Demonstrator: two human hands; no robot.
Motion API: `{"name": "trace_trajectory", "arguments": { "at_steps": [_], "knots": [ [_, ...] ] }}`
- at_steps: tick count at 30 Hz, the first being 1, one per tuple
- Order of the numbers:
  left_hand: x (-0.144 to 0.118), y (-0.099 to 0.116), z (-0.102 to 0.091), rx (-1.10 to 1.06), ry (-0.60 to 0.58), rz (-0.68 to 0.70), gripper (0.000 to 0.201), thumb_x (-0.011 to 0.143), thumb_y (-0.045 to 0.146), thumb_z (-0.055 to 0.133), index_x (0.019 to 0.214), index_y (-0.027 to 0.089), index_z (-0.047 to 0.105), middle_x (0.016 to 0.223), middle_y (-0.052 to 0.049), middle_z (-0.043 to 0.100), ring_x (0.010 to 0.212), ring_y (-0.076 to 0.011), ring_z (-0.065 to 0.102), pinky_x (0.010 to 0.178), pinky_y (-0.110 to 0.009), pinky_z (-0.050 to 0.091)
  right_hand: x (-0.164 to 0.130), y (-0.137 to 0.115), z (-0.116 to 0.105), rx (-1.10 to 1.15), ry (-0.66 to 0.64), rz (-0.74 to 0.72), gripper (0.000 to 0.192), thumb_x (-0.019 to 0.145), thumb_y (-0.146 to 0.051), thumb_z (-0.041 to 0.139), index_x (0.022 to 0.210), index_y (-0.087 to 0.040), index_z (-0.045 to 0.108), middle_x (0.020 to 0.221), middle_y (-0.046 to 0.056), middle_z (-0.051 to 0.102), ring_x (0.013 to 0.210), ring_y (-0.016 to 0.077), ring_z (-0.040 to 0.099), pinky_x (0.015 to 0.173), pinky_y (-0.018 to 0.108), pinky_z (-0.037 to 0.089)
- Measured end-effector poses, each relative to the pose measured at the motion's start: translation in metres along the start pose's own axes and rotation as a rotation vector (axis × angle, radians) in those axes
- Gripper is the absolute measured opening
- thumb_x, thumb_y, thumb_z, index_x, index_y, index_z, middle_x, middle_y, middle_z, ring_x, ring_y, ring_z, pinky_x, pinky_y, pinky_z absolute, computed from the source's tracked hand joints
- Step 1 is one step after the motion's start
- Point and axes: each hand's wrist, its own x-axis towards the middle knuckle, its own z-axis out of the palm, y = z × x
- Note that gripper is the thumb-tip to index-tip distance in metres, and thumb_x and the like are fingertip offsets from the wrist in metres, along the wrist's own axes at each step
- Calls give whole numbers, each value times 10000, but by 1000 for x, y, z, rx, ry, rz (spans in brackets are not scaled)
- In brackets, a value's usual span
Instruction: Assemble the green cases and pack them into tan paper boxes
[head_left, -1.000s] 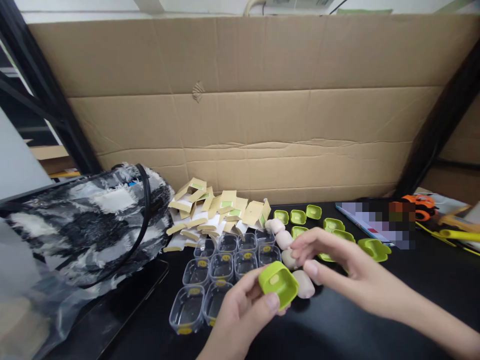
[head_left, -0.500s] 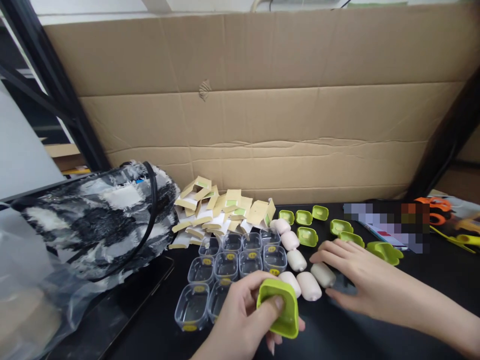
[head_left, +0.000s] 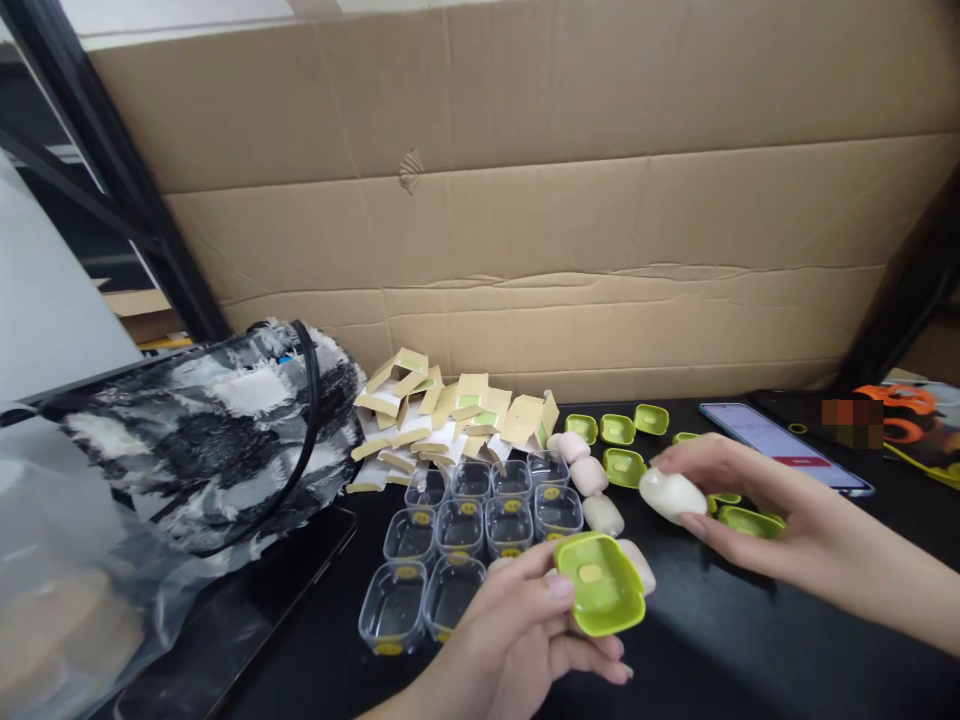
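Green cup [head_left: 609, 598] held above the worktop [head_left: 705, 655], left hand [head_left: 517, 625] fingers pinching its left side, open side up. White rounded piece [head_left: 670, 497] is apart, beyond and right, long axis roughly left-right, right hand [head_left: 787, 510] fingers pinching it.

Half a second after reaching down to the black tabletop [head_left: 720, 640], a bare right hand [head_left: 814, 520] is lifting a small, white, rounded block [head_left: 675, 496] between thumb and fingertips, clear of the pale blocks [head_left: 603, 514] beyond the left hand [head_left: 517, 625]. The left thumb, earlier pressed inside a lime-green, round-cornered tray [head_left: 607, 605], is now resting at its rim, uncovering a yellowish square patch [head_left: 591, 573].
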Motion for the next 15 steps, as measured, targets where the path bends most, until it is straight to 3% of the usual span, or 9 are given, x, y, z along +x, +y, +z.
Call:
{"name": "trace_trajectory", "arguments": {
  "at_steps": [3,6,10,15],
  "knots": [
    [-1,-2,0,-3,26,-30,387,741,342,735,1020,80,675,973,-145,683,720,-142,623,727,-295,507,-1,-13,15,121,228,-93,235,870,-270,598,1097,-300,544,1151,57,587,1096,221,588,863,308,540],
    [0,-5,-3,-4,44,-51,379,746,350,726,1010,86,666,950,-136,691,722,-149,625,732,-305,500,-5,-26,29,118,312,-191,320,847,-164,602,1119,-319,535,1189,48,571,1156,210,554,929,307,516],
    [0,-7,-4,-46,63,-75,333,732,368,729,947,123,665,880,-86,687,754,-162,630,775,-325,494,-11,-44,40,118,244,-340,527,790,-64,606,1236,-297,451,1165,59,621,1108,207,606,960,321,514],
    [1,-10,-4,-66,43,-82,352,770,399,695,988,126,653,807,-63,671,749,-153,628,742,-287,507,-7,-60,43,-46,135,-519,506,790,-31,576,1235,-254,485,1060,62,725,1026,200,672,879,303,566]
  ]
}}
